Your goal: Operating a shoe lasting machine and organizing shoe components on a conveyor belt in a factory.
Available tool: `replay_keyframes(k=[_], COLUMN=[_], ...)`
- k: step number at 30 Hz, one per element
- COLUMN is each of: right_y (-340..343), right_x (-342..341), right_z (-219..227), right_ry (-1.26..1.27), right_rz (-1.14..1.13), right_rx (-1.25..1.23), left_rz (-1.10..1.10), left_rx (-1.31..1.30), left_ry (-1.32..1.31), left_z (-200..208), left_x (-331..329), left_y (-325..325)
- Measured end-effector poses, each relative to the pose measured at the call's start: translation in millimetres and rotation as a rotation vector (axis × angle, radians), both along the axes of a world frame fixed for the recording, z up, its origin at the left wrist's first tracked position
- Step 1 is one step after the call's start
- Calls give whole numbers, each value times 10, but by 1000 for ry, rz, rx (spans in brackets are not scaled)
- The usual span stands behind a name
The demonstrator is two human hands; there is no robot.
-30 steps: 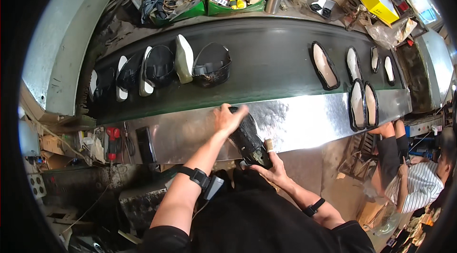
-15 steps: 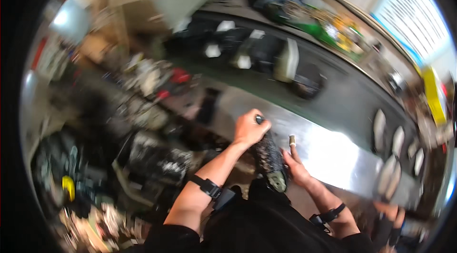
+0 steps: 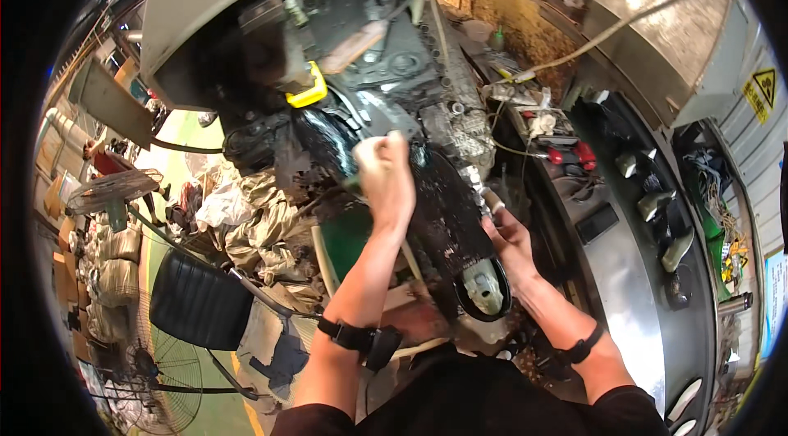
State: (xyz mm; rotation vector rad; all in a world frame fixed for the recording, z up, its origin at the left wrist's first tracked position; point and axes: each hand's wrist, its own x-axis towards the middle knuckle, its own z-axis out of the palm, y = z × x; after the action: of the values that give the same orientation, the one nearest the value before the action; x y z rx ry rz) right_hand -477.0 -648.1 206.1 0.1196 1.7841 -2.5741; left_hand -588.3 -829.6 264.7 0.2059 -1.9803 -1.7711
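A black shoe upper [image 3: 447, 214] is stretched over a pale green last [image 3: 483, 287], whose bare heel end points toward me. My left hand [image 3: 386, 182] is closed like a fist beside its far end. Whatever lies within those fingers is hidden and slightly blurred. Against the shoe's right side, my right hand [image 3: 510, 243] has curled fingers, one with a beige wrap at its tip. Just beyond the shoe's far end stands a dark machine [image 3: 402, 67] with a yellow part [image 3: 309, 87].
A pale hood [image 3: 193, 18] arches over the machine. On the right, a metal-topped bench [image 3: 628, 288] carries a phone [image 3: 597, 223], red-handled tools [image 3: 584, 155] and several lasted shoes [image 3: 657, 205]. A black chair [image 3: 201, 298] and a fan [image 3: 168, 387] stand left.
My view has swung left from the bench to the machine. The shoe and both hands came along, and the shoe's far end is now close to the machine.
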Motion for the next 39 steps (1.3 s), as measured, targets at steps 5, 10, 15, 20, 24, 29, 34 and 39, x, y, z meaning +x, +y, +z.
replay_keyframes(k=[5,10,15,20,24,29,34,39], right_y=[-784,-1075,-1416,-1801,-1869,-1874,-1839,-1887], right_x=[-378,-611,-903,-1363,-1560,-1624,-1715,-1747], right_z=[352,439,394,48,-44,25,-341,-489], right_ry=[-15,-30,-134,-144,-160,-278,-103,-63], right_rz=[53,92,128,44,64,35,86,55], right_rx=[-233,-201,9,-153,-236,-202,-316,-331], left_rz=[588,182,49,-371,-274,-51,235,406], left_rx=[-525,-497,-251,913,965,935,539,491], left_ry=[245,271,5,-319,-310,-322,-204,-198], left_z=[-659,-780,-734,-586,-581,-470,-996,-1158], left_x=[-293,-71,307,46,-152,-165,-259,-342], left_y=[-991,-1277,-1805,-1656,-1644,-1530,-1285,-1196])
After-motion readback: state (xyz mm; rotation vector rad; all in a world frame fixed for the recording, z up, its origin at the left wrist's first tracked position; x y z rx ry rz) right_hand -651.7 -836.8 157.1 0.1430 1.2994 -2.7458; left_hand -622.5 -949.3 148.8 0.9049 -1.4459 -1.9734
